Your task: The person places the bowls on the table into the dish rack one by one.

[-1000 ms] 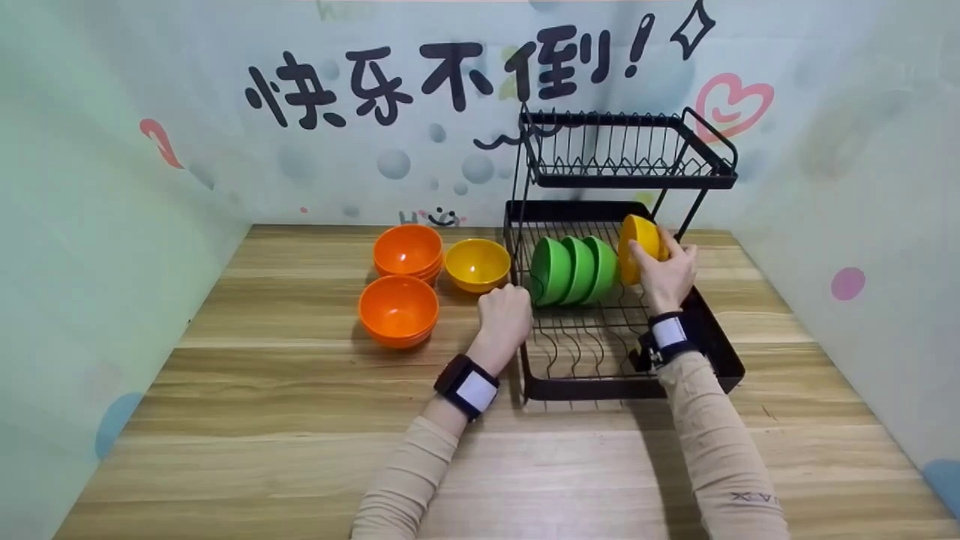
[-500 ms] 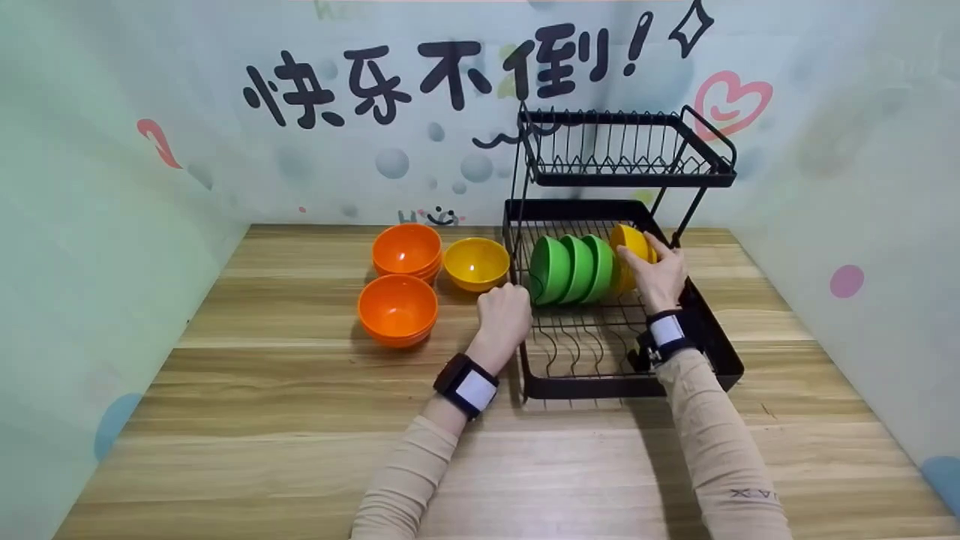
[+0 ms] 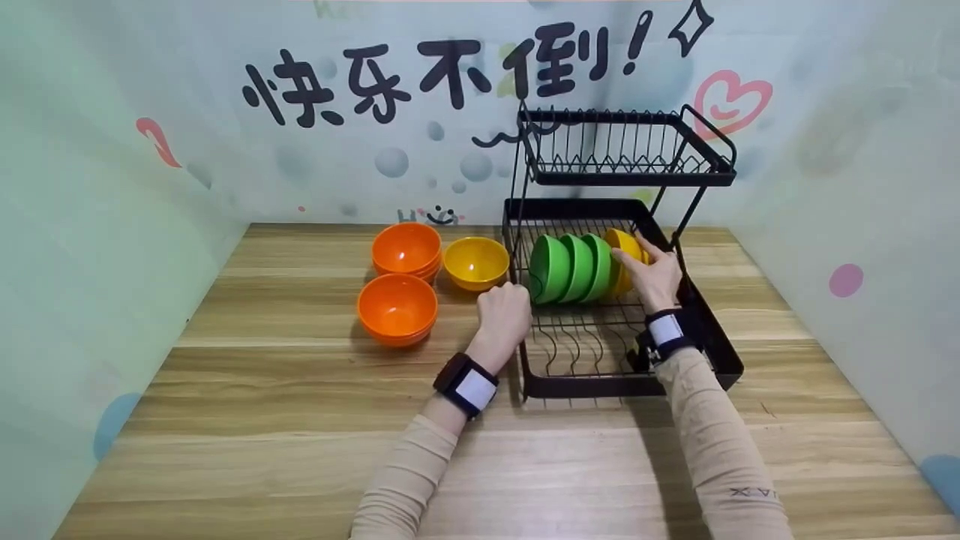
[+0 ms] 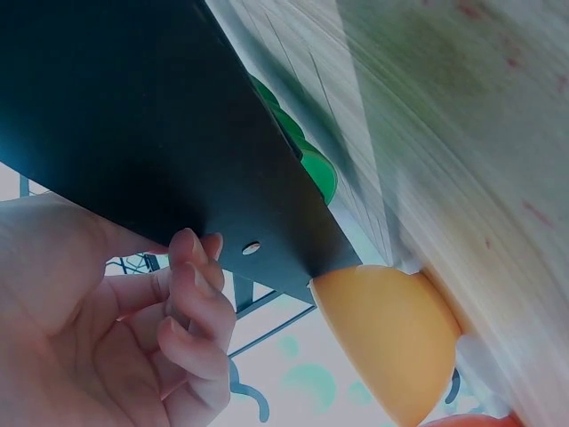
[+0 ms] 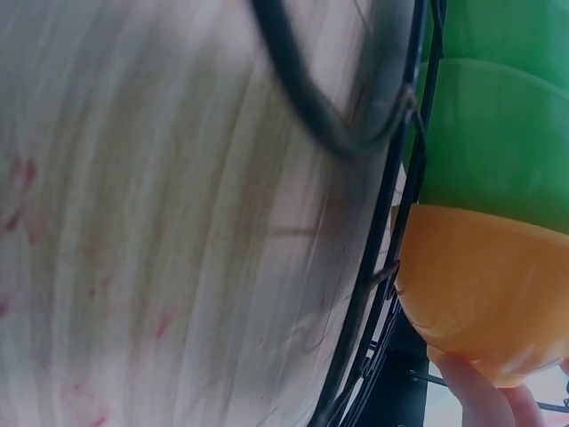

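The right hand (image 3: pixel 656 274) has its grip on a yellow bowl (image 3: pixel 624 259) — fingers laid round its back — standing on edge in the lower tier of the black dish rack (image 3: pixel 705 330), touching the last of three green bowls (image 3: pixel 577 268). The left hand (image 3: pixel 504 315), fingers curled, rests against the rack's left edge. On the table (image 3: pixel 262 420) to the left sit another yellow bowl (image 3: pixel 477 263) and orange bowls (image 3: pixel 397 307).
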A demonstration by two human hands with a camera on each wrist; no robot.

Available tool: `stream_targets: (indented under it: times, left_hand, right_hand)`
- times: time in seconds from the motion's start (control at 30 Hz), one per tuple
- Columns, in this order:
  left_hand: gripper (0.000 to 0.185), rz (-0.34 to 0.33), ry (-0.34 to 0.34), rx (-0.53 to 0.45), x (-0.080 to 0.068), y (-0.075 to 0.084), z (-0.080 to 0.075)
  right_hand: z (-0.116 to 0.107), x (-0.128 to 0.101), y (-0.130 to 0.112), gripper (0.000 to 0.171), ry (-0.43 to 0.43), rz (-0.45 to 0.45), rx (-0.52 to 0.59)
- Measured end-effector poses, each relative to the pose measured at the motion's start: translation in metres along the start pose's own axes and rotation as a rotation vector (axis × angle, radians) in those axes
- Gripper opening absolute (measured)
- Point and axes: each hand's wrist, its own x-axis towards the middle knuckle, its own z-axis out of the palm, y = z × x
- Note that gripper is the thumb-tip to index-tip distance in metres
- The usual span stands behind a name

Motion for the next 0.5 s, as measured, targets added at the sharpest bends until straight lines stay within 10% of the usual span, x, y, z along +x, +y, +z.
stream_targets:
  times: [0.5]
  left_hand:
    - [0.017,-0.008,-0.037,-0.006,0.0005,0.0015,-0.0026]
  right_hand:
    - [0.0008,-0.0016,-0.0002,0.063,-0.069,0.062,-0.026]
